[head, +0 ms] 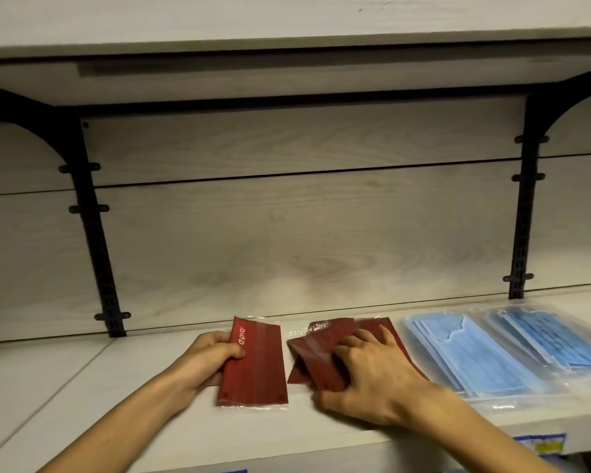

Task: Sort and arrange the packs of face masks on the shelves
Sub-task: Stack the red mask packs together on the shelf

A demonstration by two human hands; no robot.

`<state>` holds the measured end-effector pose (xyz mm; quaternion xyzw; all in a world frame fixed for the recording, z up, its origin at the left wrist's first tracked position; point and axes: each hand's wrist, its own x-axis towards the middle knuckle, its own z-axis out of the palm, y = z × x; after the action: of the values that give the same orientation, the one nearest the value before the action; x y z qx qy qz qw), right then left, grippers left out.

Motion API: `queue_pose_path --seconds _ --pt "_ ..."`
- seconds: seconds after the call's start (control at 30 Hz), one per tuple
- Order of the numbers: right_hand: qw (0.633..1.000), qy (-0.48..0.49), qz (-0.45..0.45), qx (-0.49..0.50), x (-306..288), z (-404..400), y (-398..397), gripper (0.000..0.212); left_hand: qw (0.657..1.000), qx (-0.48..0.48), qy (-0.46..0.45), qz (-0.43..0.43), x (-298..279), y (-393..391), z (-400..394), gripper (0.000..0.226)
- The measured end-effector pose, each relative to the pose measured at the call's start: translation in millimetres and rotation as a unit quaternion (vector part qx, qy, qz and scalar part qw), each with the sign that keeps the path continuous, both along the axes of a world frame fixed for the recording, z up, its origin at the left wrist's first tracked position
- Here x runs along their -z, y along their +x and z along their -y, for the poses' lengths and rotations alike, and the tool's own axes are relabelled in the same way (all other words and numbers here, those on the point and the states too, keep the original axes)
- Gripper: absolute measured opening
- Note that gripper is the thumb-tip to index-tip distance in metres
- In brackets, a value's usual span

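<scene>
Red mask pack (258, 361), clear-wrapped, white lettering, lower centre of frame on shelf (82, 387), gripped by left hand (207, 358); right hand (372, 373) pressed on loose red packs (316, 353), grip unclear; blurred blue packs (475, 356) lower right

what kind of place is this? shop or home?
Probably a shop: adjustable wall shelf on slotted black brackets, a price label on its front edge, and red mask packs beside blue mask packs.
</scene>
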<state>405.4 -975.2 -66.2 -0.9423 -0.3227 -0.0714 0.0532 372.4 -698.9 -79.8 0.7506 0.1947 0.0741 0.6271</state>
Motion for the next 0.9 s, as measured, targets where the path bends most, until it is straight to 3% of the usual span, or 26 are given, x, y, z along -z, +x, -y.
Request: queue_pose_path --seconds 0.1,0.2,0.33,0.47,0.53,0.63,0.7,0.83,0.9 --pt "0.997 0.08 0.005 0.024 -8 -2 4 0.047 1.0 -0.001 -0.011 0.012 -1 -2 -1 0.015" --pt "0.969 0.242 -0.021 0.046 -10 -5 8 0.038 0.999 -0.017 -0.019 0.029 1 -2 0 0.012" --pt "0.88 0.452 -0.138 0.043 -6 -24 15 0.015 0.998 -0.033 -0.024 0.04 1 -1 2 0.011" --pt "0.773 0.562 -0.284 0.077 -5 -46 20 0.023 0.999 -0.009 -0.028 0.039 -1 -3 3 0.021" --pt "0.749 0.573 -0.322 0.076 -2 -55 20 0.019 0.998 0.016 -0.051 0.045 -3 -6 2 0.027" --pt "0.734 0.57 -0.365 0.05 1 -68 14 0.034 0.994 0.04 -0.08 0.055 -5 -11 -1 0.029" --pt "0.735 0.565 -0.373 0.033 3 -77 11 0.032 0.994 0.048 -0.082 0.054 -7 -14 -3 0.026" --pt "0.808 0.535 -0.245 -0.021 5 -93 1 0.048 0.995 0.037 -0.07 0.056 -8 -15 -14 0.029" --pt "0.846 0.479 -0.225 -0.058 5 -100 -11 0.053 0.995 0.031 -0.076 0.063 -9 -16 -20 0.031"
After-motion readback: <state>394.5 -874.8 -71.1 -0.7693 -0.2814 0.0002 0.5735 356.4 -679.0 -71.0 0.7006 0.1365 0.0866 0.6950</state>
